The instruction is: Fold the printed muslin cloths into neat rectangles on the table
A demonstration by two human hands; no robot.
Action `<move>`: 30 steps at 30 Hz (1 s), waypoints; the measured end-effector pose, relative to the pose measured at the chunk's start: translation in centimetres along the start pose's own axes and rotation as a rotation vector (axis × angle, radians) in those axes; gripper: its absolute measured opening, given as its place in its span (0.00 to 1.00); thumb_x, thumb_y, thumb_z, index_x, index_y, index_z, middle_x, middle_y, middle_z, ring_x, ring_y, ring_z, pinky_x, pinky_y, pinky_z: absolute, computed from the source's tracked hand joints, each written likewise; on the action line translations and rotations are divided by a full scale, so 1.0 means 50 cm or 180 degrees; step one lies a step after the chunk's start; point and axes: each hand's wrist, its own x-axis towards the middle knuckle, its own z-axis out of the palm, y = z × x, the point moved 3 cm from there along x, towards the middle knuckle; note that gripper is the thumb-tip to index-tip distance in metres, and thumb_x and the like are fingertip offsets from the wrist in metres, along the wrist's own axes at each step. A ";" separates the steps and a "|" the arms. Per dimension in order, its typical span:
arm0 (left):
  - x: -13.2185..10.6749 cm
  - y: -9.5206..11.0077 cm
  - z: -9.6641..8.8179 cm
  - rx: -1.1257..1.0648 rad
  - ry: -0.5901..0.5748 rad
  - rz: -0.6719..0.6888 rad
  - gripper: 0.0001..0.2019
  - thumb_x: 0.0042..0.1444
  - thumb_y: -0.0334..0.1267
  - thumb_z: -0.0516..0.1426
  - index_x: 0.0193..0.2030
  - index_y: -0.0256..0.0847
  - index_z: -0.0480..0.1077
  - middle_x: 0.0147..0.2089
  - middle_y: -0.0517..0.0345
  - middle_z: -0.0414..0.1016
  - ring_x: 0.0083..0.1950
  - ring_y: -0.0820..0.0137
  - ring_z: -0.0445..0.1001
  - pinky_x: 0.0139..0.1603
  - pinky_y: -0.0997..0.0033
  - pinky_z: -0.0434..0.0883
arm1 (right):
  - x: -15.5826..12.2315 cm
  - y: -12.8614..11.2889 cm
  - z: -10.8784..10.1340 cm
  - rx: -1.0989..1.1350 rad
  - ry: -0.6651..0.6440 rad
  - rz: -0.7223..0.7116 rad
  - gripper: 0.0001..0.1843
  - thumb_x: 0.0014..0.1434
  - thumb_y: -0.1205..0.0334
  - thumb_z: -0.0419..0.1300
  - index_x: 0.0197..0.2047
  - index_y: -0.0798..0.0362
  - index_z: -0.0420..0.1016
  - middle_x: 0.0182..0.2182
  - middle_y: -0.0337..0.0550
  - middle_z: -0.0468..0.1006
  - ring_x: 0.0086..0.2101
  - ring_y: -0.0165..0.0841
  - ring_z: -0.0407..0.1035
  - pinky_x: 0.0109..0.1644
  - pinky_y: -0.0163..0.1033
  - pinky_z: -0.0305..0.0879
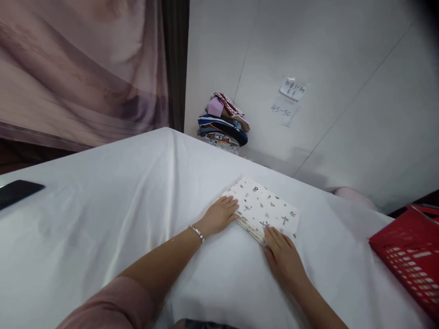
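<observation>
A folded white cloth (262, 203) with small printed plants and animals lies on the white-covered table, its layered folds showing along the near edge. My left hand (221, 214), with a silver bracelet at the wrist, rests on the cloth's left corner, fingers stretched out over the top. On the near right corner lies my right hand (284, 256), its fingers straight on the printed surface and its thumb by the folded edge. Both hands are open and pressed against the cloth; neither is visibly wrapped round it.
A stack of folded clothes (224, 123) stands beyond the table's far edge, against a pale wall. Handwritten paper notes (283, 112) are stuck there. At the right is a red plastic basket (408, 251). A dark flat device (18, 192) lies at the left, near a pinkish curtain (85, 68).
</observation>
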 end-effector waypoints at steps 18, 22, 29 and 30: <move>0.015 -0.035 -0.017 -0.0808 0.0700 -0.0911 0.12 0.59 0.39 0.50 0.35 0.44 0.75 0.49 0.57 0.74 0.54 0.66 0.67 0.59 0.60 0.62 | -0.115 0.114 -0.035 0.3136 0.0050 0.3137 0.41 0.54 0.42 0.54 0.64 0.56 0.52 0.44 0.48 0.75 0.39 0.38 0.71 0.36 0.39 0.70; 0.022 -0.061 -0.017 -0.0897 0.0525 -0.2021 0.15 0.55 0.39 0.53 0.49 0.41 0.70 0.56 0.53 0.68 0.57 0.65 0.65 0.58 0.65 0.62 | -0.065 0.110 -0.034 0.3357 -0.0086 0.3345 0.46 0.51 0.42 0.57 0.67 0.51 0.43 0.35 0.43 0.75 0.30 0.35 0.70 0.26 0.37 0.68; 0.029 -0.020 -0.039 -0.0922 -0.0253 -0.2674 0.18 0.55 0.39 0.52 0.52 0.40 0.64 0.48 0.52 0.73 0.46 0.65 0.71 0.44 0.71 0.65 | -0.036 0.147 -0.002 0.3529 0.0217 0.2903 0.50 0.43 0.52 0.62 0.66 0.55 0.46 0.28 0.37 0.72 0.25 0.33 0.68 0.25 0.36 0.63; 0.023 -0.005 -0.040 -0.0934 -0.0324 -0.2691 0.17 0.54 0.40 0.52 0.51 0.40 0.65 0.46 0.52 0.74 0.44 0.65 0.72 0.42 0.71 0.65 | -0.039 0.168 -0.007 0.3471 0.0374 0.2873 0.50 0.42 0.52 0.62 0.66 0.57 0.48 0.27 0.37 0.72 0.26 0.33 0.68 0.27 0.36 0.63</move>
